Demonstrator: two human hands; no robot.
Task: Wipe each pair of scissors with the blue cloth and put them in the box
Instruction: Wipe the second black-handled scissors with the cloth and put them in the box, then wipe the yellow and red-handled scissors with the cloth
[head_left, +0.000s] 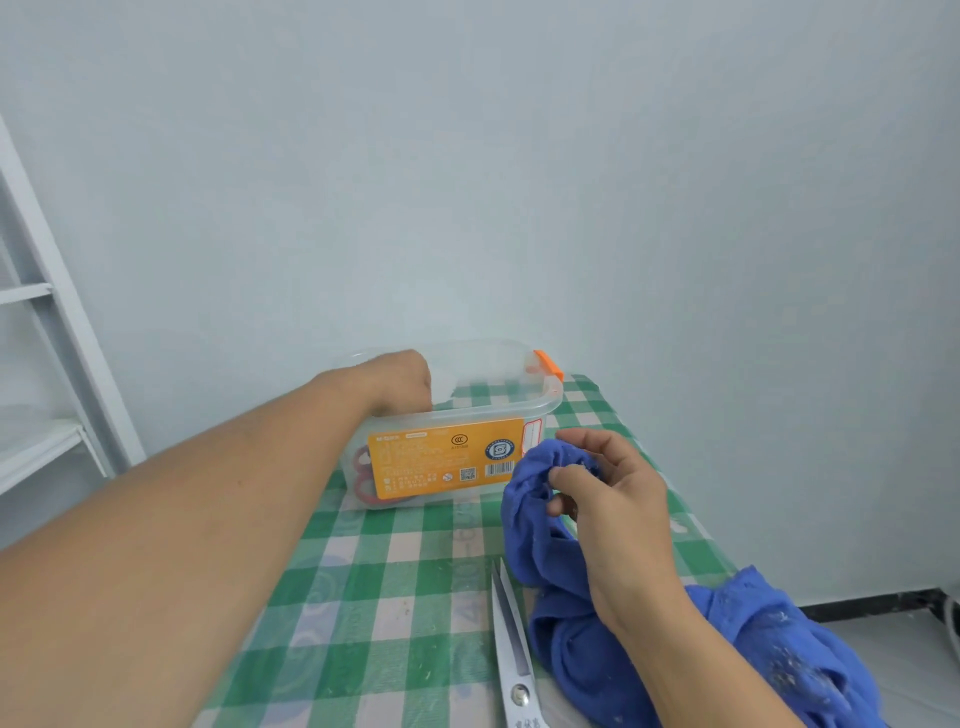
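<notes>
One pair of steel scissors (511, 639) lies on the counter (395, 582), probably yet to be wiped, with its blades pointing away toward the box (488, 413) and just beside the blue cloth (530, 519). A red-handled pair (363, 475) shows through the box's clear wall, already inside. In the head view the left grip (400, 376) bends over the near rim and dips into the box. Its fingers are hidden, so I cannot tell whether it holds anything or has let go. The right grip (618, 514) is curled round a bunched fold of the blue cloth, held a little above the counter, and the rest of the cloth trails down toward the near right corner. The box looks light, and a wrist catching its rim on the way out could tip or drag it. The cloth's tail lies close to the bare blades, so a tug might sweep the scissors toward the near edge, and a careless reach could meet the points. Room is narrow. The counter's right edge runs just beside the cloth, part of which seems to hang past it. The box stands at the far end near the wall, and a white shelf frame (57, 322) stands off to the left. The checked patch between forearm and scissors looks like the freest space.
</notes>
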